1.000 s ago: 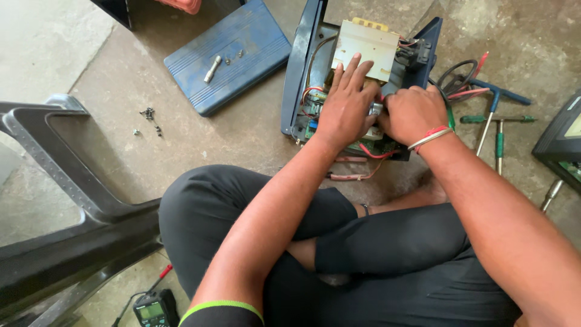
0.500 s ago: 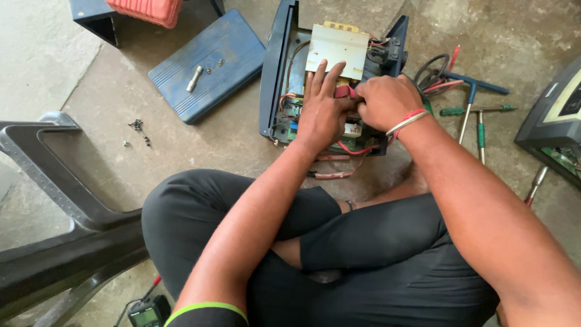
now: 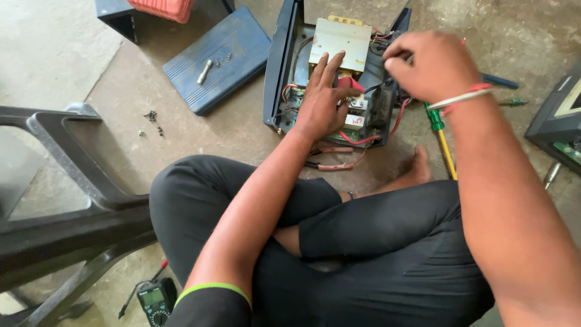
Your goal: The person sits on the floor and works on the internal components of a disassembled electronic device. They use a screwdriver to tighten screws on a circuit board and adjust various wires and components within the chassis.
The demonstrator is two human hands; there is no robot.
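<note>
Opened inverter chassis (image 3: 339,72) sits on the floor just beyond my crossed legs, my left hand (image 3: 321,103) flat on its wiring, fingers spread, while my right hand (image 3: 430,63) has lifted off, fingertips pinched together, on what I cannot tell.

opened blue casing (image 3: 279,66) | on floor | wiring exposed | transformer, seemingly

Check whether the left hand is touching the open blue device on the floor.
Touching. The head view shows the left hand pressed palm-down on the parts inside the open blue device, fingers spread up to its metal block.
</note>
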